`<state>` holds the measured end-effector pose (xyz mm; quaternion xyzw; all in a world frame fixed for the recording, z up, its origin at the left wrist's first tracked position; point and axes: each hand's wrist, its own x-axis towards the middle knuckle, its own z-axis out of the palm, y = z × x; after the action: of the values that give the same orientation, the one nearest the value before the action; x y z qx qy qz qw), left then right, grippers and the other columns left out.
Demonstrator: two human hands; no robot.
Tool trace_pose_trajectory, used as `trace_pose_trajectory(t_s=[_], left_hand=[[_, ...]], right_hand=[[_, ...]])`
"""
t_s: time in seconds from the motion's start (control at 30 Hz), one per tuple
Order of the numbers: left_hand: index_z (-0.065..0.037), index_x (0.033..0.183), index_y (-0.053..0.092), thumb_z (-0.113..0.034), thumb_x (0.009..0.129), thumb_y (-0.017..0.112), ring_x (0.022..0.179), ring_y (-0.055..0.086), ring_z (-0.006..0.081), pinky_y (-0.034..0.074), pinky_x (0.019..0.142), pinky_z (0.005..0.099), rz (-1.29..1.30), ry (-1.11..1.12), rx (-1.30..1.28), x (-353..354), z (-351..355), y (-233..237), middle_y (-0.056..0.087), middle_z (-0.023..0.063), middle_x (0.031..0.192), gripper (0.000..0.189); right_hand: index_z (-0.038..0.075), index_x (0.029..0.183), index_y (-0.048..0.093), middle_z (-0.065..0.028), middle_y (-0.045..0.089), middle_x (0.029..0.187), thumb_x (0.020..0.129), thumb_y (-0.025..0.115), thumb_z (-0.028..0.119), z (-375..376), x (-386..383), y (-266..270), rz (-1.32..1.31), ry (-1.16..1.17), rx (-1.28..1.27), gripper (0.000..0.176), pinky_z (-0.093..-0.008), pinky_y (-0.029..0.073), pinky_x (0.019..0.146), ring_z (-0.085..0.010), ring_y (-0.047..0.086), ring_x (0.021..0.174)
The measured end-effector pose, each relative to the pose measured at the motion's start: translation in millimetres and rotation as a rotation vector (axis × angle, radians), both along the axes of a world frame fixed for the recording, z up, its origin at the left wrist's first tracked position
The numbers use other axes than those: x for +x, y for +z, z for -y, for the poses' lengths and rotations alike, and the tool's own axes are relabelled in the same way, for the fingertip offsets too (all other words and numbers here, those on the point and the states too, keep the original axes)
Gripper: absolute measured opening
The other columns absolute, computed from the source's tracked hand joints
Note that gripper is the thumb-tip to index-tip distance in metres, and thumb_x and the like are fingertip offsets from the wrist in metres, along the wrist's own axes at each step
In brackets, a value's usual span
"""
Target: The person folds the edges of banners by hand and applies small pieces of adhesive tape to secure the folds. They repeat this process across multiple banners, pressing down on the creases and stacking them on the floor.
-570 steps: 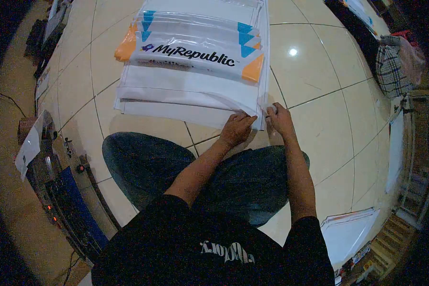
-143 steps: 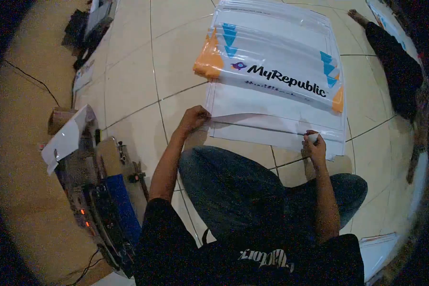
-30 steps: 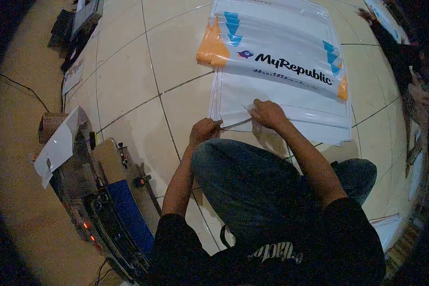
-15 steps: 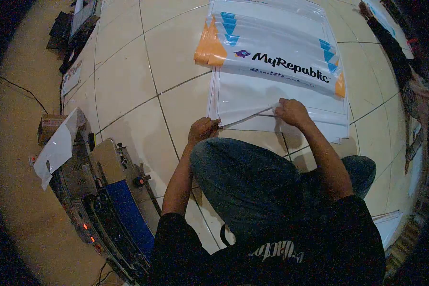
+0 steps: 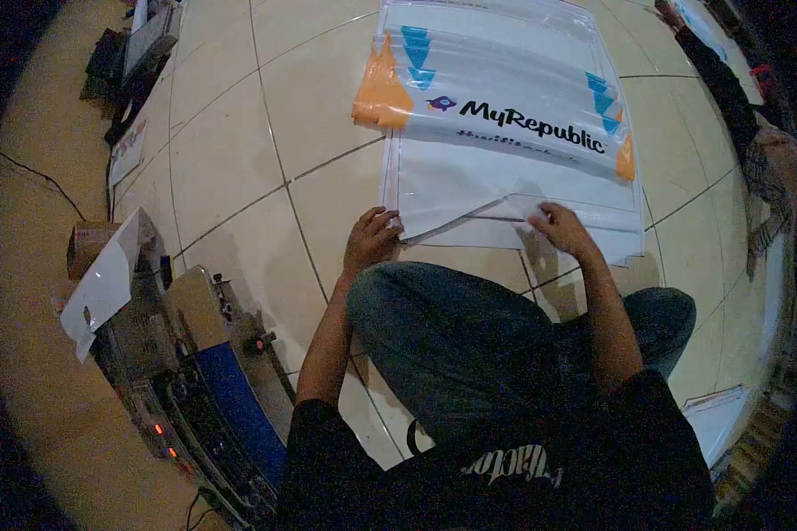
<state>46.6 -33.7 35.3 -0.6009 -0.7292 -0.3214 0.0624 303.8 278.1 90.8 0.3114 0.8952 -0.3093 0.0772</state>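
White plastic mailer bags [image 5: 505, 177] lie in one flat stack on the tiled floor [image 5: 230, 150], just beyond the bent knee in jeans [image 5: 452, 336]. From where I watch, the left hand [image 5: 372, 237] rests with loosely curled fingers on the near left corner of the stack. Whether it pinches anything or only presses down, I cannot tell. The right hand [image 5: 562, 228] is closed in a pinch on the near edge of the top bag [image 5: 469, 215], which it holds raised off the bags beneath. That lifted edge runs as a slanted line from the left hand's corner up to the right hand.

My reading is that the work is at an early stage for this bag. Only its near edge is off the pile, and the far part, under the printed "MyRepublic" band, lies flat with the rest. The bags below it look untouched.

As for counts, I see two hands at work and one stack, though its layers are too thin and overlapped to count. One logo line is readable, with a second half hidden under it. One sealing machine [image 5: 221, 380] with a blue panel stands on the near left, with one white sheet [image 5: 106, 288] propped on it. Another person's dark sleeve [image 5: 722, 75] reaches in at the far right, well apart from the stack.
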Motion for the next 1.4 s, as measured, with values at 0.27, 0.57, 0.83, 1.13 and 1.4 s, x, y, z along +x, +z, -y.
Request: trace_pose_trajectory(t_s=[0.27,0.57,0.83,1.13,1.4], left_hand=[[-0.007,0.098,0.062,-0.004,0.074,0.066,0.097,0.060,0.0260,0.049,0.084,0.0367,0.843,0.115,0.158,3,0,-36,0.066,0.0107,0.104,0.024],[0.000,0.104,0.056,-0.025,0.095,0.050,0.083,0.064,0.0246,0.049,0.074,0.0351,0.826,0.262,-0.288,-14,-26,33,0.067,0.0158,0.089,0.027],[-0.002,0.100,0.056,-0.028,0.092,0.053,0.072,0.065,0.0331,0.051,0.066,0.0381,0.663,0.350,-0.280,-22,-32,15,0.066,0.0180,0.077,0.028],[-0.002,0.098,0.061,-0.034,0.090,0.055,0.073,0.068,0.0268,0.052,0.067,0.0372,0.751,0.382,-0.334,-24,-34,22,0.068,0.0182,0.082,0.033],[-0.002,0.100,0.060,-0.032,0.085,0.064,0.064,0.066,0.0215,0.053,0.060,0.0348,0.774,0.445,-0.330,-27,-37,5,0.068,0.0164,0.080,0.033]], right_hand=[[0.005,0.109,0.056,-0.0150,0.061,0.101,0.073,0.068,0.013,79,56,-9,-0.234,0.325,-0.242,0.039,-0.0394,0.047,0.086,-0.0314,0.059,0.097],[0.006,0.109,0.056,-0.0132,0.056,0.110,0.069,0.068,0.003,84,39,-26,-0.215,0.472,-0.249,0.042,-0.0401,0.044,0.092,-0.0311,0.054,0.105],[0.004,0.122,0.051,-0.0159,0.052,0.123,0.083,0.054,0.006,50,46,8,-0.170,0.016,-0.331,0.039,-0.0415,0.040,0.098,-0.0319,0.048,0.117],[0.001,0.132,0.043,-0.0161,0.043,0.137,0.086,0.055,0.017,6,-17,-32,-0.266,0.671,0.391,0.050,-0.0431,0.030,0.108,-0.0335,0.040,0.127],[0.000,0.133,0.040,-0.0166,0.041,0.139,0.085,0.054,0.019,35,-67,-30,-0.245,0.770,0.334,0.054,-0.0436,0.030,0.109,-0.0333,0.039,0.128]])
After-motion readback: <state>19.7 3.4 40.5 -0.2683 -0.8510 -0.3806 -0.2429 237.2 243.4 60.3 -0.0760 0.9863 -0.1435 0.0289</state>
